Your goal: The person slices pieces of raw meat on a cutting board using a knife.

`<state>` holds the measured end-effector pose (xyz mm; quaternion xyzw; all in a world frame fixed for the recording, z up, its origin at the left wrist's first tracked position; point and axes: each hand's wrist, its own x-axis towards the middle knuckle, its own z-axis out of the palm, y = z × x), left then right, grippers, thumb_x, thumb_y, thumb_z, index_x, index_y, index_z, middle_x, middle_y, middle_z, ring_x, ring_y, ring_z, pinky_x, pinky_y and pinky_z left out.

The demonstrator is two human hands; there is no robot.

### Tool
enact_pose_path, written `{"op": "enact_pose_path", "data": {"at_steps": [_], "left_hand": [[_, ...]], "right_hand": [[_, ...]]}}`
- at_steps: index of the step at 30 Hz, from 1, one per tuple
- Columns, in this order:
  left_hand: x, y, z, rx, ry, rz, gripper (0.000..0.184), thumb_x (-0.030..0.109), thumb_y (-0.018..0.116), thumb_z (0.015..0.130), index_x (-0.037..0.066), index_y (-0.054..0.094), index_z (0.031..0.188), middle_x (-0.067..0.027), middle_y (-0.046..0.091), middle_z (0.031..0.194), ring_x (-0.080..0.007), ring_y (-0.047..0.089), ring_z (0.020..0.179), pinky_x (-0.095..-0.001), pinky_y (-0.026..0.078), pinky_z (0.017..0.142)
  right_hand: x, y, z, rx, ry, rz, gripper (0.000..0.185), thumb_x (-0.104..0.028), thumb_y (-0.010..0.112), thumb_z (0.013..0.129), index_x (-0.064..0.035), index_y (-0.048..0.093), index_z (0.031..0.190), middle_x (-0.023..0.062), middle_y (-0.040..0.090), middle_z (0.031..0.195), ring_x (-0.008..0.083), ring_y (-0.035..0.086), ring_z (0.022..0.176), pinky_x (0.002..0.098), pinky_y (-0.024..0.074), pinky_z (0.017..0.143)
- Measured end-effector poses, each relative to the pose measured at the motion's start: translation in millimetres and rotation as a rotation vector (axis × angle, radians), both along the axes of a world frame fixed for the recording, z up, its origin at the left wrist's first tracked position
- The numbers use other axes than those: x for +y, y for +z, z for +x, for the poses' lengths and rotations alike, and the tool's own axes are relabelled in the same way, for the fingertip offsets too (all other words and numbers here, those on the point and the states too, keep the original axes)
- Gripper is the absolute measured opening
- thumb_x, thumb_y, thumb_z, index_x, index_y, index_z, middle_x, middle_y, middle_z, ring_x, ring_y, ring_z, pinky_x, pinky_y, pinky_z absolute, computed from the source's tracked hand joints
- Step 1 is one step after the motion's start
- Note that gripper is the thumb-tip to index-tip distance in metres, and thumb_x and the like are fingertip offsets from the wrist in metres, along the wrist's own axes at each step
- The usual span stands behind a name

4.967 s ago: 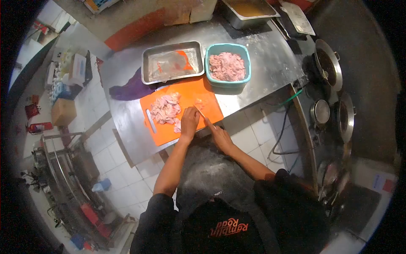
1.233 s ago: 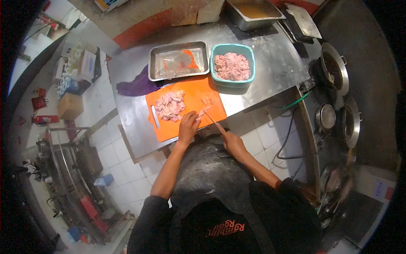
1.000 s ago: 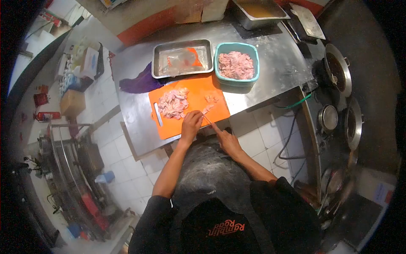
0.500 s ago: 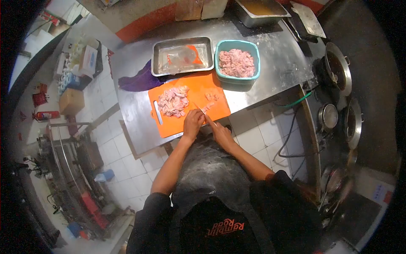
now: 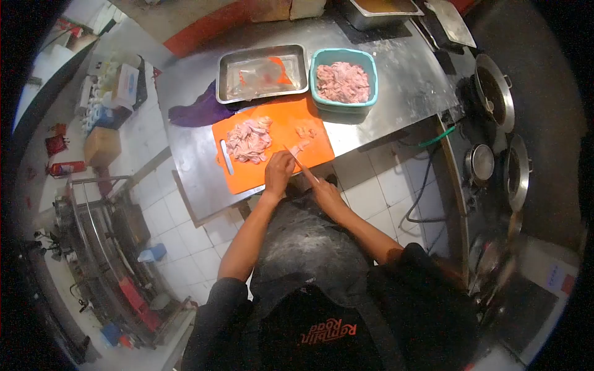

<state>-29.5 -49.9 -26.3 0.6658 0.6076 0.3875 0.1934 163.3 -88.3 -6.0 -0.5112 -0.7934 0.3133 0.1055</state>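
My right hand (image 5: 326,194) is closed round the handle of a knife (image 5: 303,166), whose blade points up and left over the orange cutting board (image 5: 247,180). My left hand (image 5: 279,170) rests at the board's near edge beside the blade, its fingers pressed together; whatever they pinch is hidden. A heap of pale pink meat (image 5: 249,140) lies on the left half of the board. Small cut pieces (image 5: 305,132) and a strip of meat (image 5: 299,148) lie to the right, just beyond the blade.
Behind the board stand a metal tray (image 5: 219,74) with a plastic bag and a teal tub (image 5: 374,80) full of meat. A purple cloth (image 5: 201,111) lies at left. Woks (image 5: 511,102) and a strainer (image 5: 482,162) are at right; a deep metal pan (image 5: 377,20) stands at the back.
Since five seconds ago, small strips of meat have appeared near the blade and the meat near my left hand is gone. Lately the knife has shifted slightly, and the whole view has tilted a little.
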Motion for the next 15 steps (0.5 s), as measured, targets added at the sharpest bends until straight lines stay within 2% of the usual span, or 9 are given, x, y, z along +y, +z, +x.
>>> {"op": "enact_pose_path", "data": {"at_steps": [2,5,6,8,10,12,13,15], "left_hand": [[-0.4,1.3,0.2,0.001,0.004,0.003,0.010,0.004,0.071,0.086,-0.002,0.071,0.094,-0.0149,0.070,0.101,-0.0340,0.067,0.094,-0.0424,0.055,0.082],[-2.0,7.7,2.8,0.025,0.002,0.022,0.010,0.004,0.071,0.086,-0.002,0.071,0.094,-0.0149,0.070,0.100,-0.0334,0.067,0.093,-0.0422,0.055,0.081],[-1.7,9.6,2.7,0.052,-0.002,0.037,0.009,0.003,0.071,0.086,-0.002,0.070,0.093,-0.0148,0.069,0.099,-0.0329,0.067,0.092,-0.0421,0.054,0.081],[-5.5,12.0,3.9,0.036,-0.015,0.019,0.010,0.003,0.071,0.086,-0.003,0.070,0.093,-0.0145,0.069,0.098,-0.0323,0.067,0.091,-0.0420,0.054,0.080],[-9.5,13.6,-0.6,0.026,-0.024,0.009,0.011,0.004,0.072,0.085,-0.003,0.070,0.094,-0.0141,0.069,0.097,-0.0318,0.067,0.090,-0.0418,0.054,0.080],[-4.4,19.8,-11.7,-0.060,-0.022,-0.113,0.011,0.004,0.072,0.085,-0.003,0.069,0.093,-0.0138,0.068,0.101,-0.0322,0.065,0.096,-0.0428,0.054,0.083],[-3.3,23.1,-17.8,-0.055,-0.014,-0.101,0.011,0.004,0.072,0.085,-0.003,0.069,0.093,-0.0138,0.068,0.101,-0.0322,0.065,0.096,-0.0428,0.054,0.083],[-7.6,23.8,-27.9,0.124,0.003,0.112,0.012,0.005,0.073,0.084,-0.002,0.069,0.092,-0.0148,0.067,0.107,-0.0343,0.062,0.104,-0.0446,0.052,0.084]], "right_hand": [[-16.7,7.9,17.3,-0.173,0.010,-0.162,0.083,0.001,0.052,0.093,-0.0259,0.023,0.165,0.0259,0.068,0.101,0.0471,0.068,0.082,0.0551,0.0552,0.071],[-14.3,7.6,15.2,-0.192,0.001,-0.207,0.086,0.002,0.054,0.092,-0.0284,0.021,0.166,0.0249,0.068,0.100,0.0469,0.068,0.080,0.0546,0.0556,0.070],[-9.2,1.2,9.7,-0.191,-0.004,-0.199,0.086,0.002,0.054,0.092,-0.0284,0.021,0.166,0.0249,0.068,0.100,0.0469,0.068,0.080,0.0546,0.0556,0.070],[-2.0,-13.9,1.2,-0.099,-0.025,-0.018,0.088,0.003,0.054,0.092,-0.0303,0.020,0.166,0.0242,0.068,0.096,0.0465,0.068,0.081,0.0553,0.0554,0.072],[1.4,-6.5,5.1,-0.086,-0.035,-0.032,0.087,0.003,0.055,0.092,-0.0305,0.021,0.166,0.0239,0.068,0.094,0.0458,0.068,0.082,0.0556,0.0548,0.073],[19.9,-6.9,9.9,-0.068,-0.025,-0.018,0.087,0.003,0.055,0.093,-0.0306,0.023,0.165,0.0236,0.067,0.092,0.0451,0.068,0.083,0.0559,0.0542,0.075],[23.7,-23.1,18.3,-0.057,-0.067,-0.032,0.083,0.001,0.056,0.095,-0.0306,0.024,0.165,0.0240,0.068,0.093,0.0448,0.068,0.084,0.0557,0.0535,0.076],[25.3,-26.3,27.8,-0.044,-0.110,-0.054,0.079,-0.002,0.057,0.097,-0.0306,0.026,0.164,0.0244,0.068,0.095,0.0445,0.068,0.085,0.0556,0.0528,0.077]]}}
